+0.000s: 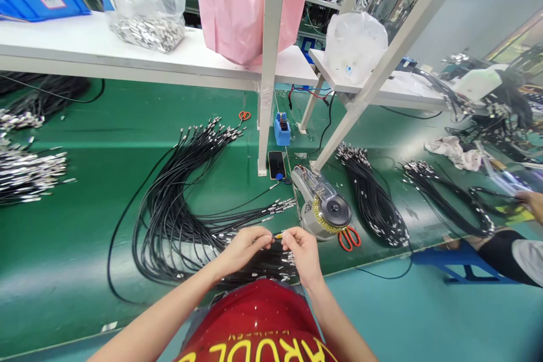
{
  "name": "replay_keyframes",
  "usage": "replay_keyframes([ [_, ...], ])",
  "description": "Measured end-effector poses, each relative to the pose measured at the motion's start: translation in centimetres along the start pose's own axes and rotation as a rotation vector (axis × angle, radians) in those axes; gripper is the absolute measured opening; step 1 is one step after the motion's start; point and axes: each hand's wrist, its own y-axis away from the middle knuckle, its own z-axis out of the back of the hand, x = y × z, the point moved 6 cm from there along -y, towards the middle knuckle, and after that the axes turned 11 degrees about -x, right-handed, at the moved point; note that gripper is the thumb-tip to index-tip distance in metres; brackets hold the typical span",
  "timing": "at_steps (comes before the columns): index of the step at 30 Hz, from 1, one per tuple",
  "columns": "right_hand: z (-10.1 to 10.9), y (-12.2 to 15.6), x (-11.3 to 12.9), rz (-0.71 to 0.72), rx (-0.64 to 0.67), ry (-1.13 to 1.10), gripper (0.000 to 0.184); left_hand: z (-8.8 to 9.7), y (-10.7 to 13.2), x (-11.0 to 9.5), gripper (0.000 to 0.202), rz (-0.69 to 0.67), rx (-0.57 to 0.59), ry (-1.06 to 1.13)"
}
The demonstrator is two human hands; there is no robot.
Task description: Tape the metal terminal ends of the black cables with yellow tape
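Black cables heaped at left seem not yet banded, while left hand and right hand pinch one yellow-banded cable end.

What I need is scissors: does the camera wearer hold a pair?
No, the left hand and right hand pinch a black-and-yellow piece, while orange scissors lie on the bench.

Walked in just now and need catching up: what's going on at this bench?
Over the green table, a person's left hand and right hand pinch what looks like a cable end with yellow on it. Black cables curve away to the left. A machine stands to the right, red-handled scissors beside it.
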Motion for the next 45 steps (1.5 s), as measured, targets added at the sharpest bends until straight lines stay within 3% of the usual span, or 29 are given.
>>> replay_keyframes([
  [6, 0.2, 0.7, 1.5, 0.097, 0.056, 0.155, 0.021, -1.0, 0.0, 0.1, 0.043, 0.102, 0.067, 0.145],
  [11, -0.3, 0.8, 0.8, 0.059, 0.077, 0.090, 0.021, -1.4, 0.0, 0.7, 0.042, 0.173, 0.042, 0.200],
  [15, 0.3, 0.2, -1.9, 0.009, 0.033, 0.059, 0.022, -2.0, -0.2, 2.3, 0.042, 0.115, 0.064, 0.177],
  [20, 4.0, -0.3, -7.6, -0.039, -0.137, 0.287, 0.030, -2.1, 0.7, 7.7, 0.027, -0.117, 0.034, -0.220],
  [23, 5.9, -0.1, -10.7, -0.079, -0.173, 0.376, 0.036, -2.0, 1.7, 10.8, 0.020, -0.117, 0.087, -0.409],
  [27, 7.2, -0.2, -12.8, -0.119, -0.159, 0.531, 0.032, -1.8, 1.1, 11.2, 0.020, -0.098, 0.128, -0.448],
  [32, 8.8, -1.2, -10.9, -0.053, -0.234, 0.686, 0.010, -2.2, -2.7, 11.3, 0.023, 0.000, 0.009, -0.501],
  [35, 9.5, -1.0, -9.2, -0.009, -0.221, 0.697, 0.013, -3.1, -4.1, 12.3, 0.017, 0.070, -0.057, -0.525],
  [38, 10.6, -0.3, -7.3, 0.023, -0.219, 0.633, 0.022, -3.8, -4.1, 12.8, 0.012, 0.096, -0.078, -0.483],
  [40, 12.5, -0.1, -5.6, 0.058, -0.302, 0.565, 0.028, -3.6, -3.5, 12.6, 0.017, 0.114, -0.075, -0.424],
  [42, 15.1, -0.6, -3.6, 0.109, -0.463, 0.529, 0.033, -3.1, -2.9, 12.2, 0.027, 0.121, -0.050, -0.353],
  [45, 18.7, -2.3, -1.2, 0.174, -0.646, 0.602, 0.038, -2.2, -2.2, 11.2, 0.034, 0.099, -0.017, -0.197],
])
